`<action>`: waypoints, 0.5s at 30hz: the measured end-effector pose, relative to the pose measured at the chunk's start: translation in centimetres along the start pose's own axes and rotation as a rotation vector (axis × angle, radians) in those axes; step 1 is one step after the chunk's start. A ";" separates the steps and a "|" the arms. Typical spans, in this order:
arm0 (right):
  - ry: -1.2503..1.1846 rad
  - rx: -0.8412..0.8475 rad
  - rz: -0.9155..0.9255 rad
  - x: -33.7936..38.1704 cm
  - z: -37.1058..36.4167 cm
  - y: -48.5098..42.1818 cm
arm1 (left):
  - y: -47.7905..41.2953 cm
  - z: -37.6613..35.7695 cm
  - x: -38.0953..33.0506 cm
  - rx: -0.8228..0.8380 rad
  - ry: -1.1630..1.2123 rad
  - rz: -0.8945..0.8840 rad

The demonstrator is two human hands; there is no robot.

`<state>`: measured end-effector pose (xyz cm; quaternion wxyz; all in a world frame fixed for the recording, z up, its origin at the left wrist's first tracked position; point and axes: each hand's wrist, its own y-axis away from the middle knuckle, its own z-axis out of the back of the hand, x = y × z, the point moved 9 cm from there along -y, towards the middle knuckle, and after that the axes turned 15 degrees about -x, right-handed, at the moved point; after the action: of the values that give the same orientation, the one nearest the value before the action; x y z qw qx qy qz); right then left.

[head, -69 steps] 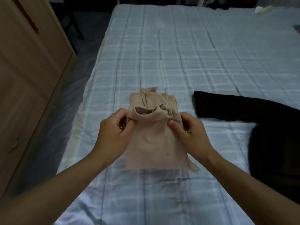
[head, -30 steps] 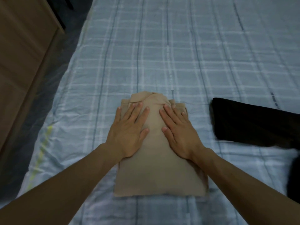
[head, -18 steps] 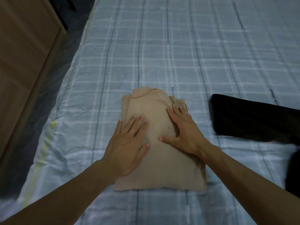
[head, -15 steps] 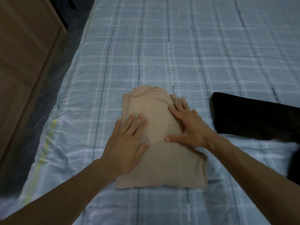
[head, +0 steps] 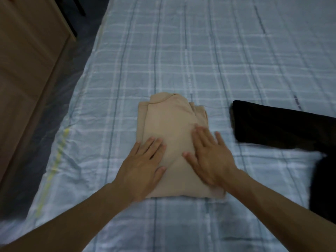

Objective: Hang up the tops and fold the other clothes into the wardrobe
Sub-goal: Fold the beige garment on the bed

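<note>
A beige garment [head: 169, 122], folded into a neat rectangle, lies flat on the bed's checked cover [head: 209, 57]. My left hand [head: 141, 166] presses palm-down on its near left part, fingers straight. My right hand [head: 211, 157] lies flat on its near right part, fingers spread, the outer ones reaching past the fold's right edge. A black garment [head: 272, 126] is spread out on the bed to the right, apart from the beige one.
A wooden wardrobe [head: 27, 57] stands to the left of the bed, with a strip of dark floor [head: 51, 128] between them. The black garment runs off the right edge of the view.
The beige garment has gone from held up in both hands to folded flat. Both hands have slid from its far part toward me while pressing it.
</note>
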<state>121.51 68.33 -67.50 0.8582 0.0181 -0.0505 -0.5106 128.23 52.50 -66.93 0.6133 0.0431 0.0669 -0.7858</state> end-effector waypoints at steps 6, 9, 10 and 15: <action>-0.117 -0.168 -0.128 0.2 3.6 1.3 | 2.2 0.0 0.0 0.045 0.014 0.044; -0.263 -0.275 0.120 3.7 5.4 3.7 | 3.4 1.0 -1.1 0.008 0.100 0.024; -0.284 -0.273 0.175 4.4 5.2 4.8 | 3.9 1.4 -1.6 -0.017 0.115 -0.001; -0.165 -0.096 0.236 5.1 1.7 9.2 | 6.1 1.7 -3.2 -0.029 0.018 -0.124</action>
<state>131.82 68.31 -64.72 0.9050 -0.0712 -0.0980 -0.4077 134.96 53.86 -65.07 0.5632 0.0371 0.0863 -0.8210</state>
